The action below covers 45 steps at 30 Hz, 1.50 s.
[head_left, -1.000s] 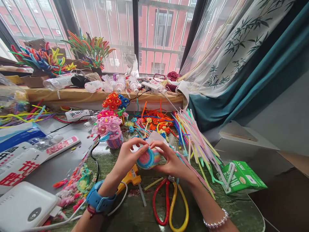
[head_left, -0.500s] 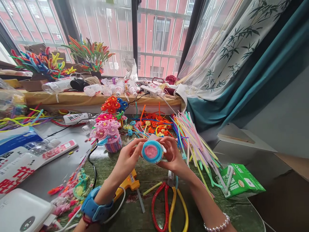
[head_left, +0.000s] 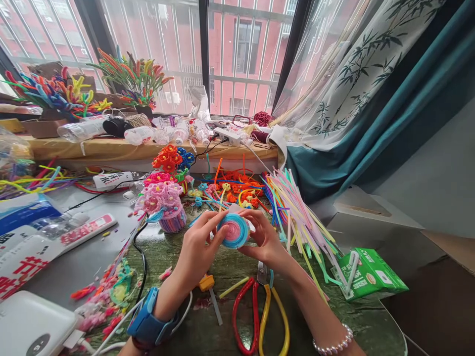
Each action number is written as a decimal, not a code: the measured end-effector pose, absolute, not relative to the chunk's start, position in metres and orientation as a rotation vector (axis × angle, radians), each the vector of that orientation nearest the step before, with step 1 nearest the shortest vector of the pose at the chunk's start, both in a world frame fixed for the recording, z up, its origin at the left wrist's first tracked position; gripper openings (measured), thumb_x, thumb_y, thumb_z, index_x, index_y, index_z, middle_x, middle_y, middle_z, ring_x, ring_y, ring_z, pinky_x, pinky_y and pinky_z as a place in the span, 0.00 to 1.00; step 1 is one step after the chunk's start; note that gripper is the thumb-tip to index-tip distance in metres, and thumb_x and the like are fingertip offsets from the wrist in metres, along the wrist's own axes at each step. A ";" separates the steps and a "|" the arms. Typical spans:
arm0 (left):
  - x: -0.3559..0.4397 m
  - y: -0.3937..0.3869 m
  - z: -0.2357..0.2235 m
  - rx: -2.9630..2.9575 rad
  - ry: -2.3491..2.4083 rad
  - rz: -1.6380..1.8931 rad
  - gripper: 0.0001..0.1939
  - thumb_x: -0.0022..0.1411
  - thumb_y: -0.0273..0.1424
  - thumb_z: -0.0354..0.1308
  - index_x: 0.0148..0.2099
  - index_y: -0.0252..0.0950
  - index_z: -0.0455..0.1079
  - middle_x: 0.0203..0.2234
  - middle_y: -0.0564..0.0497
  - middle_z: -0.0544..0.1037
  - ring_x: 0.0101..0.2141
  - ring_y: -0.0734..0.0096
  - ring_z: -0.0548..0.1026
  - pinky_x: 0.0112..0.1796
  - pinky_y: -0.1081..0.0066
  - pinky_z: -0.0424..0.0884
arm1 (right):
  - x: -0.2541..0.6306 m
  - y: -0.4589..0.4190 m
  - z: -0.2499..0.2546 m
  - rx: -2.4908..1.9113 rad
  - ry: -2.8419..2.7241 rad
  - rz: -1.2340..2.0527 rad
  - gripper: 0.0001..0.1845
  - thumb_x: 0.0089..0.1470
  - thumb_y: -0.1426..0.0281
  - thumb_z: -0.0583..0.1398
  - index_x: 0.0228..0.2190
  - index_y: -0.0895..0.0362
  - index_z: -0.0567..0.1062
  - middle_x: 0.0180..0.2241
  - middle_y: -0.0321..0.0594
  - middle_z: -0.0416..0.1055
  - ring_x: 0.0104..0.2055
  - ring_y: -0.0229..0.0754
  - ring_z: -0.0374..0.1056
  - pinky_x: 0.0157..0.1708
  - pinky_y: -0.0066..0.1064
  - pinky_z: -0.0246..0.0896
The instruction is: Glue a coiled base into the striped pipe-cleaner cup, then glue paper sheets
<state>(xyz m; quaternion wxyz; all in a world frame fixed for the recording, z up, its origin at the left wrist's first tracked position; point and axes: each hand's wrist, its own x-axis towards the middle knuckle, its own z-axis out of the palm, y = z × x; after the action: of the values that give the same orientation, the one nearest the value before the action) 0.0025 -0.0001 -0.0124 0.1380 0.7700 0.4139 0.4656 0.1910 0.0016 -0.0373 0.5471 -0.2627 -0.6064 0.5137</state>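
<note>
Both hands pinch a coiled pink-and-blue cup held up over the table: left hand fingers on its left rim, right hand behind. The cup's back is hidden, and the glue gun is mostly covered by the left wrist.

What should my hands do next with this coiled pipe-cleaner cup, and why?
Probably press the outer blue ring flush with the pink centre: the left hand and right hand both pinch the coiled cup by its rim, its spiral base facing you.

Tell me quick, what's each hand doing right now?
Left hand: closed on the left side of the coiled pipe-cleaner cup.
Right hand: closed on the cup's right side.
</note>
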 end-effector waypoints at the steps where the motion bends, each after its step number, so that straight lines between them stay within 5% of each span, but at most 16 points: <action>1: 0.003 0.000 -0.013 2.238 1.210 1.340 0.17 0.69 0.37 0.54 0.57 0.41 0.73 0.42 0.47 0.78 0.27 0.76 0.72 0.28 0.75 0.71 | 0.191 0.001 -0.038 -0.625 -1.443 1.218 0.31 0.43 0.75 0.70 0.48 0.44 0.71 0.53 0.37 0.67 0.57 0.48 0.64 0.47 0.35 0.66; 6: 0.002 0.002 -0.015 2.207 1.292 1.317 0.19 0.70 0.38 0.51 0.58 0.40 0.72 0.44 0.46 0.78 0.30 0.73 0.75 0.31 0.73 0.72 | 0.189 0.002 -0.041 -0.648 -1.416 1.251 0.33 0.41 0.75 0.72 0.48 0.43 0.70 0.53 0.36 0.68 0.59 0.48 0.62 0.49 0.36 0.67; 14: -0.003 0.007 -0.016 2.186 1.088 1.325 0.21 0.70 0.39 0.52 0.63 0.44 0.66 0.57 0.43 0.72 0.55 0.60 0.72 0.49 0.63 0.73 | 0.186 0.007 -0.044 -0.623 -1.171 1.406 0.38 0.42 0.70 0.73 0.50 0.42 0.64 0.55 0.38 0.67 0.55 0.46 0.66 0.47 0.36 0.68; 19: -0.006 0.007 -0.019 2.316 0.973 1.205 0.43 0.56 0.45 0.67 0.69 0.48 0.54 0.65 0.43 0.63 0.64 0.51 0.62 0.62 0.51 0.60 | 0.187 0.007 -0.044 -0.606 -1.139 1.422 0.36 0.45 0.69 0.72 0.51 0.43 0.63 0.55 0.38 0.68 0.53 0.45 0.69 0.48 0.36 0.67; 22: -0.005 0.007 -0.021 2.336 1.013 1.146 0.52 0.50 0.38 0.73 0.70 0.51 0.47 0.66 0.44 0.60 0.65 0.51 0.59 0.63 0.49 0.59 | 0.188 0.008 -0.046 -0.600 -1.165 1.409 0.34 0.46 0.67 0.72 0.51 0.43 0.64 0.54 0.38 0.69 0.52 0.44 0.69 0.49 0.36 0.66; 26: -0.003 0.007 -0.023 2.347 1.010 1.118 0.50 0.53 0.28 0.70 0.70 0.51 0.47 0.66 0.45 0.61 0.65 0.54 0.60 0.63 0.51 0.59 | 0.188 0.008 -0.047 -0.592 -1.171 1.400 0.32 0.46 0.67 0.72 0.50 0.42 0.66 0.51 0.36 0.70 0.50 0.43 0.70 0.48 0.34 0.66; 45: -0.001 0.006 -0.019 2.400 0.912 1.305 0.37 0.55 0.21 0.63 0.64 0.44 0.55 0.58 0.42 0.66 0.60 0.57 0.67 0.57 0.56 0.68 | 0.188 0.010 -0.050 -0.580 -1.303 1.288 0.28 0.49 0.64 0.71 0.48 0.42 0.67 0.47 0.35 0.70 0.48 0.40 0.70 0.46 0.34 0.69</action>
<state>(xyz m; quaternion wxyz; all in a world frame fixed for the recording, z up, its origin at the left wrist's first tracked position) -0.0008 0.0056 -0.0187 0.1303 0.8263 0.3139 0.4492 0.1884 0.0100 -0.0498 0.5726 -0.2473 -0.5559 0.5494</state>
